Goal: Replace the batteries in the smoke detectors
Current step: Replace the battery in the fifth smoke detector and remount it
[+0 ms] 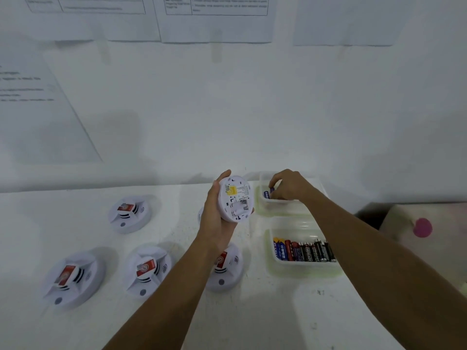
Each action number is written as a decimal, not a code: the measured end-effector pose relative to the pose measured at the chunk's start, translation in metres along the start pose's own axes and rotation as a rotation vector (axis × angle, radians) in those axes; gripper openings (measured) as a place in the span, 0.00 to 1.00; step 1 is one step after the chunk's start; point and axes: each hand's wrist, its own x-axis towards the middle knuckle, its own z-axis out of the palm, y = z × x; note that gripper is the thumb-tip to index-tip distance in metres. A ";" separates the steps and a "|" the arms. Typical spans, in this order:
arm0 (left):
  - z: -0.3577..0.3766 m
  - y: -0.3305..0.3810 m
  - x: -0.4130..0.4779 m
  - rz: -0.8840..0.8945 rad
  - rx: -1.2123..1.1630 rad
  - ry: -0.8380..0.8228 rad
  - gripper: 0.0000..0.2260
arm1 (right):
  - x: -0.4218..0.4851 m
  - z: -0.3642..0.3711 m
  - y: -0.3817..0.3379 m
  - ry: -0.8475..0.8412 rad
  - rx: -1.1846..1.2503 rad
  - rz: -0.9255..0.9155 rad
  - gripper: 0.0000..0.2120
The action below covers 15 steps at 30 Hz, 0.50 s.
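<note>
A: Holding the open smoke detector [236,199] back-up in our left hand [217,215], fingers wrapped round its rim, over the tabletop's [177,324] far middle. Battery bay looks empty.

B: Right hand [288,185]?

A: In the far tray [264,176] by the back right edge, fingertips pinched on a small blue battery [268,193].

B: Handling?

A: We judge the detector a light, stiff plastic shell, smooth; the rim grip suits it. Battery is hard and slippery, so pinch its sides.

B: Room?

A: Near tray [275,263] of batteries sits under our right forearm; four detectors [130,214] crowd the left and front. Open room between the hands only.
</note>
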 end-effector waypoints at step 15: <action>0.014 0.004 -0.011 0.014 -0.035 -0.047 0.22 | -0.098 -0.041 -0.034 0.067 0.596 -0.324 0.09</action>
